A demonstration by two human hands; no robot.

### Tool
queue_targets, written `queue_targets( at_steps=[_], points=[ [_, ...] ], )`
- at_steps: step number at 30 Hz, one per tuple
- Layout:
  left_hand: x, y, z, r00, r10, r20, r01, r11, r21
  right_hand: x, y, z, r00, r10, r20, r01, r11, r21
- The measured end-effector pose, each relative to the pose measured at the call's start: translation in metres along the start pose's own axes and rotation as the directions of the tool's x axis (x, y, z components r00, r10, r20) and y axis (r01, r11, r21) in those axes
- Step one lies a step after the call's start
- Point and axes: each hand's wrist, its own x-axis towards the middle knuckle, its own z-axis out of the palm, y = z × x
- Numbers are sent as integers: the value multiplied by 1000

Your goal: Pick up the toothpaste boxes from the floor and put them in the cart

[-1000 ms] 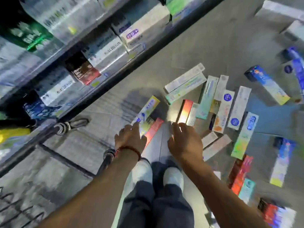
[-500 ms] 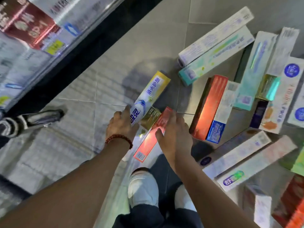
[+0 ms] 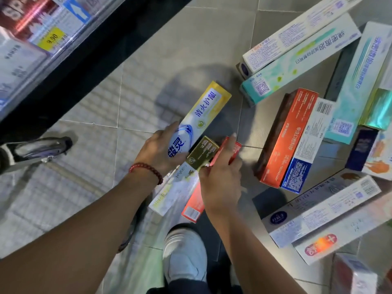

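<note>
Several toothpaste boxes lie on the tiled floor. My left hand (image 3: 158,150), with a red bead bracelet, is closed around the near end of a yellow and white box (image 3: 200,119). My right hand (image 3: 220,177) grips a red box (image 3: 194,205) along its length. Between the two hands sits a gold and white box (image 3: 182,183). An orange box (image 3: 286,136) and a white and blue box (image 3: 307,143) lie just to the right. More boxes are spread farther right. The cart's basket is out of view.
A store shelf (image 3: 38,39) with boxed goods and a yellow price tag runs along the upper left. A cart wheel (image 3: 36,149) rests on the floor at left. My white shoe (image 3: 186,253) stands below the hands. Bare tiles (image 3: 148,64) lie beyond the yellow box.
The view has dropped closer to the floor. My left hand has closed on the yellow and white box and my right hand has closed on the red box.
</note>
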Motion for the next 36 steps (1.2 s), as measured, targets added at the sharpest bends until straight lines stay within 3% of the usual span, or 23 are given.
queue_targets(
  at_steps=[3,8,13,19,27,30,33,36],
  points=[
    [5,18,6,1000,-30,-2,30,997,69,-1,7,2,998,-5,-68,2,999,-48],
    [-3,36,14,995,-83,-55,90,986,138,-1,15,-10,999,-25,-29,24,999,-29],
    [-43,50,-5,978,-139,-153,137,990,-29,-22,12,-54,994,-107,-35,102,986,-132],
    [-106,105,-66,970,-172,-174,115,948,-298,-76,-20,-146,986,-148,-78,145,988,-49],
    [-207,240,-195,988,41,-151,-116,841,-529,-148,-93,-313,925,-326,-196,350,931,101],
    [-245,290,-253,978,83,-192,-181,791,-584,-187,-127,-387,886,-393,-247,434,890,139],
    [-284,336,-312,968,119,-223,-243,679,-692,-227,-163,-455,834,-469,-289,520,843,133],
    [-328,375,-374,931,181,-316,-356,631,-689,-265,-204,-511,772,-534,-345,608,779,155]
  ],
)
